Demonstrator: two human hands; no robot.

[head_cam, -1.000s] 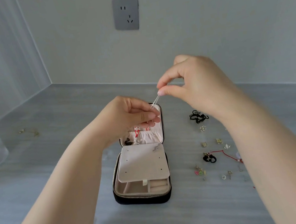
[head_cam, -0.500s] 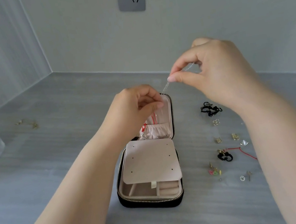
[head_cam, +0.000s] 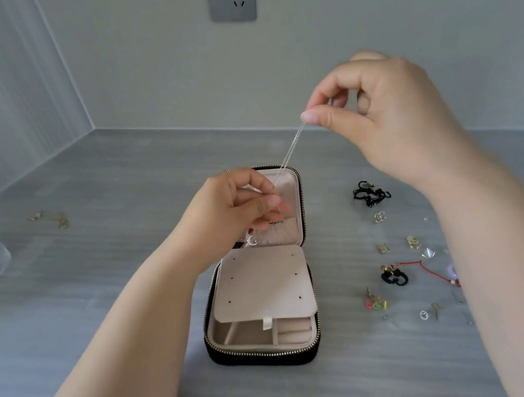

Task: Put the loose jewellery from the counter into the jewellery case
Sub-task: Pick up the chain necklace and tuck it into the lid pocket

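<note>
The right hand is rising and drawing away to the right, so the chain is now running out in a much longer, nearly taut line than a second ago, when the two hands were almost touching. Its grip is narrow, thumb and forefinger pinching the chain's top end. The left hand is staying low in front of the lid, its grip also closed in a pinch on the lower part of the chain, with the pendant dangling just below it. The chain is thus hanging in the air over the open case, not yet inside. This is looking like straightening it before laying or hooking it into the lid, so this piece is close to stowed. Many small pieces are still lying on the desk right of the case, and a gold one far left, so most of the task is remaining.
</note>
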